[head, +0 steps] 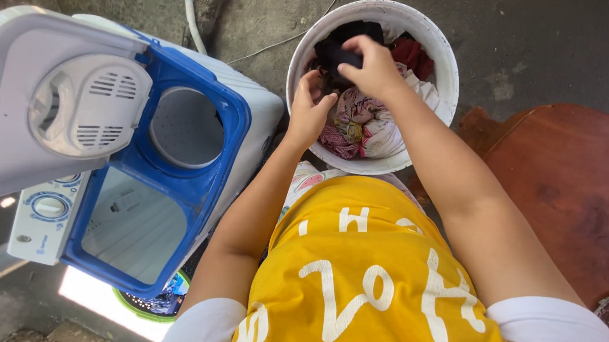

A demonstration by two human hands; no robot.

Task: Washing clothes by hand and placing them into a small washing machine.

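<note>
A white bucket full of mixed clothes stands on the concrete floor ahead of me. My right hand is closed on a black garment near the bucket's top left. My left hand reaches in beside it, fingers curled into the pink and white patterned clothes. A red garment lies at the back of the pile.
A blue and white twin-tub washing machine stands at left, its lid raised and both tubs exposed. A reddish wooden table is at right. A green basin with clothes sits below the machine. A white hose runs along the floor.
</note>
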